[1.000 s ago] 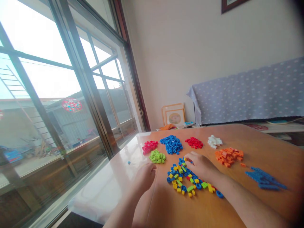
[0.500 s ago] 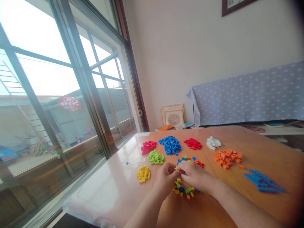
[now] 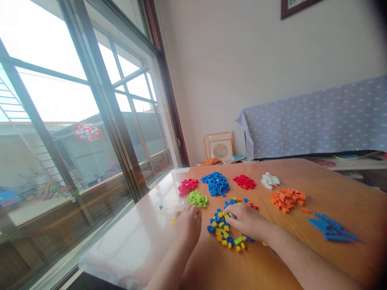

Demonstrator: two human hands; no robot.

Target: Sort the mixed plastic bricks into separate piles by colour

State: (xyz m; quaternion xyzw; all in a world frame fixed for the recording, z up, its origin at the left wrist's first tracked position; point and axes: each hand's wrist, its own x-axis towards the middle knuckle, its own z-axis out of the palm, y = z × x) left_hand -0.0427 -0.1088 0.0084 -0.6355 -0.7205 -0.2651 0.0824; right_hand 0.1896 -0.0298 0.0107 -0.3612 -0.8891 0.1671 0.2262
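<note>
My left hand (image 3: 189, 223) hovers over the yellow brick pile (image 3: 174, 222), mostly covering it. Its fingers curl down and its fingertips are hidden, so whatever they may hold does not show. At the mixed heap of toy bricks (image 3: 224, 233), my right hand (image 3: 249, 220) reaches in from the right. Its thumb and forefinger are bent and a little apart above yellow, blue and green pieces; nothing is visibly gripped. The green brick pile (image 3: 197, 199) lies just beyond my left hand.
Sorted piles line the wooden table (image 3: 145, 245): pink pieces (image 3: 188, 187), blue pieces (image 3: 215, 184), red pieces (image 3: 244, 182), white pieces (image 3: 269, 180), orange bricks (image 3: 287, 200) and long blue pieces (image 3: 331, 228). A small blue piece (image 3: 160, 207) sits alone. A window (image 3: 99, 100) borders the left side.
My left hand has moved left from the mixed heap to the yellow pile, parting from my right hand. My right hand stays over the heap, and more of the heap shows.
</note>
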